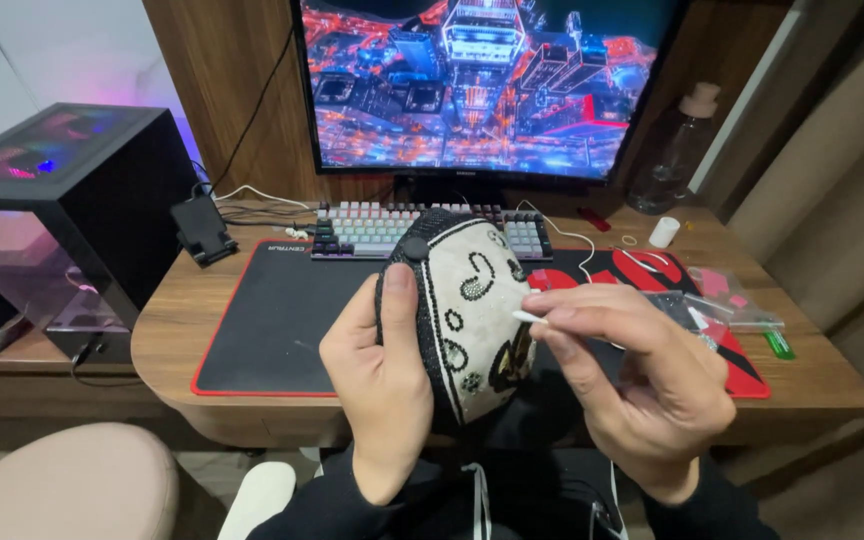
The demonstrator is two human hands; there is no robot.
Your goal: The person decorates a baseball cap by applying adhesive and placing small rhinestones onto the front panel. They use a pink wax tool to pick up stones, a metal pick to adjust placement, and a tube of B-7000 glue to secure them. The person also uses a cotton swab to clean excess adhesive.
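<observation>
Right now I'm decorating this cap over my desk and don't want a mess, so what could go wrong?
1. The white stick in your right hand could slip at the cap, which only your left hand steadies.
2. Anything dropped may land between the keys of the keyboard.
3. The small plastic bags near the desk edge could be knocked off.

Home computer desk | we see a monitor, keyboard, glowing PC case, black-and-red desk mat, wooden desk.

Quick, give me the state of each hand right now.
Left hand: closed around the rhinestone-decorated cap, thumb on its black rim.
Right hand: fingers pinched on a thin white stick, its tip at the cap.
</observation>
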